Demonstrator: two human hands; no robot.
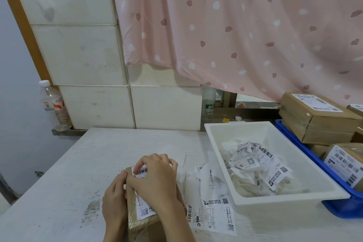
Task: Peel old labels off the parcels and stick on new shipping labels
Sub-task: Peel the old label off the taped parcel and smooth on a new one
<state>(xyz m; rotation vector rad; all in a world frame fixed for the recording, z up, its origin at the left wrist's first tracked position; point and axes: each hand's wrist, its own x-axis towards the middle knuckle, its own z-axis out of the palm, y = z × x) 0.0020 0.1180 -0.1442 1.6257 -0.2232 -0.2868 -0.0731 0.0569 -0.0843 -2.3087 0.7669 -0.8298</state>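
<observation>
A small brown cardboard parcel (145, 224) wrapped in clear tape lies on the white table (64, 182) close in front of me. A white shipping label (144, 211) with a barcode and a QR code covers its top. My left hand (114, 200) grips the parcel's left side, thumb on the top edge. My right hand (155, 182) lies over the label, and its curled fingertips pinch at the label's far end by the barcode. Much of the label is hidden under that hand.
Loose label sheets (214, 214) lie on the table right of the parcel. A white tray (282, 199) holds several crumpled old labels. Further right, a blue crate (341, 208) holds labelled parcels (318, 120). A plastic bottle (54, 102) stands on the ledge at back left.
</observation>
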